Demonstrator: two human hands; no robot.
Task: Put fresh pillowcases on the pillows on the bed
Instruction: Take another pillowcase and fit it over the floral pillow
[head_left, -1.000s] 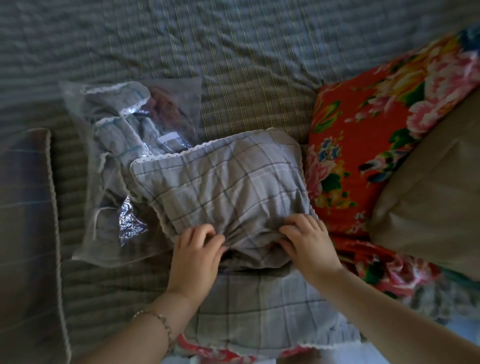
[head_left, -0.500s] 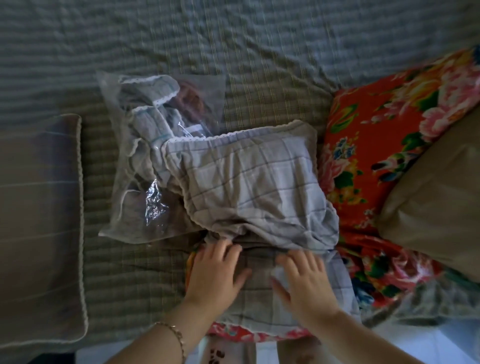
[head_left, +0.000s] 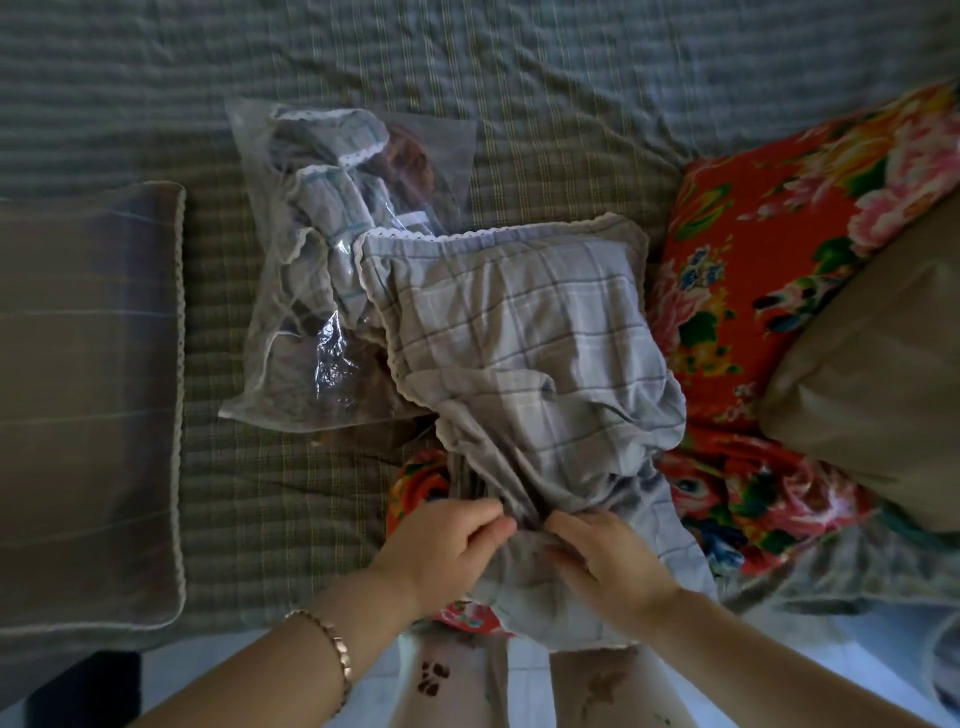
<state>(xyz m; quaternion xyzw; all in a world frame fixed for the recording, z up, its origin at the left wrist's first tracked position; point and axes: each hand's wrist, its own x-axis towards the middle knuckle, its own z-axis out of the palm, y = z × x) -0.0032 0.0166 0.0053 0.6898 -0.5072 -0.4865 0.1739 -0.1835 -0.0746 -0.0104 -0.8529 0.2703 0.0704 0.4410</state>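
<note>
Dim, bluish light; brighter at bottom edge; soft focus; wide-angle bending at edges.

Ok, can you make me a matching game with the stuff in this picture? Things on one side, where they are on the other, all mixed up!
Things:
1. clear plastic bag
2. grey checked pillowcase
3. bracelet
4. tan pillow

Places:
A. worn on the left wrist
B. far right, lying over a red floral pillow
C. gripped by the left hand and right hand
D. holding folded lace-trimmed cloth

Pairs: 1-D, 2-C, 3-A, 4-B.
</note>
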